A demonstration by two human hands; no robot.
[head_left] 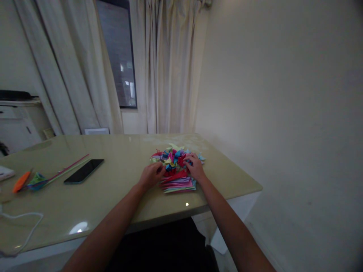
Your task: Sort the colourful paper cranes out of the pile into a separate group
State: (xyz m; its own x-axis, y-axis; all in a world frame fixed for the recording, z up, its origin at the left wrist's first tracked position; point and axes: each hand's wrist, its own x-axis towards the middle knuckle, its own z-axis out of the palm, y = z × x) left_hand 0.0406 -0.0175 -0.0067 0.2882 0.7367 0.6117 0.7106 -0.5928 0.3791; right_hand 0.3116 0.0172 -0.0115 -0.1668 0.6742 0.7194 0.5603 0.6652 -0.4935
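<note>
A heap of small folded paper pieces (173, 154) in many colours lies on the table in front of me. Closer to me is a stack of coloured paper sheets (179, 185), pink, lilac and pale green, with red on top. My left hand (153, 174) is at the left side of the heap, fingers curled in and closed; anything in them is hidden. On the other side, my right hand (195, 167) bends its thumb and fingers together at a red folded paper piece (181, 161). The fingertips are small and partly blend with the colours behind them.
A dark phone (84, 171) lies flat to the left on the glossy table (121, 204). Beyond it are thin coloured strips (68, 167), an orange object (22, 182) and a white cable (31, 214). A wall (283, 113) stands close on the right.
</note>
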